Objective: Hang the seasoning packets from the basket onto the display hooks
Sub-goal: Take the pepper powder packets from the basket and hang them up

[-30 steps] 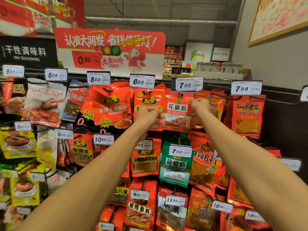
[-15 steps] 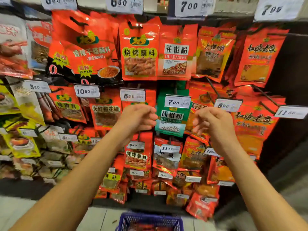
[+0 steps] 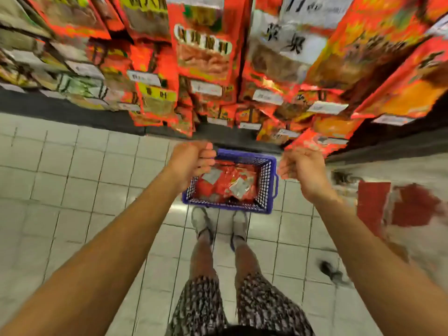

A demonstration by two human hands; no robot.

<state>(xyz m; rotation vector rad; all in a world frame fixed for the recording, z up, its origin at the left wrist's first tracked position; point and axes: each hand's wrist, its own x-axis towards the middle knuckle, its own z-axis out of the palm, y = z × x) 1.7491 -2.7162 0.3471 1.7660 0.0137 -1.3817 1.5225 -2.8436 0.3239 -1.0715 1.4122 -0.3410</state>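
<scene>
Fingers on both hands are curling loosely and gripping nothing that I can make out: the left hand (image 3: 191, 161) is hanging over the near-left corner of the basket (image 3: 269, 180), the right hand (image 3: 303, 170) just beside its right rim. Motion blur is softening both, so I am reading that as empty rather than certain.

Working outward from me: my feet are standing just behind the basket, which is sitting on the tiled floor (image 3: 72, 178). Inside it the packets (image 3: 230, 180) are lying in a loose red and silver heap, overlapping and mostly flat. Beyond the basket the rack (image 3: 206, 57) of hanging packets and price tags is rising up, too blurred for me to pick out any free hook.

I am judging the step in hand to be the reach down for the next packet. To do it well I would be taking a single top packet, pinching it near its upper edge where the hang hole should be, so it is already oriented for the hook. I would be lifting straight up, since the film looks slippery and neighbours could drag along. I would be keeping the other hand free to steady the hook or part the hanging stock.
</scene>
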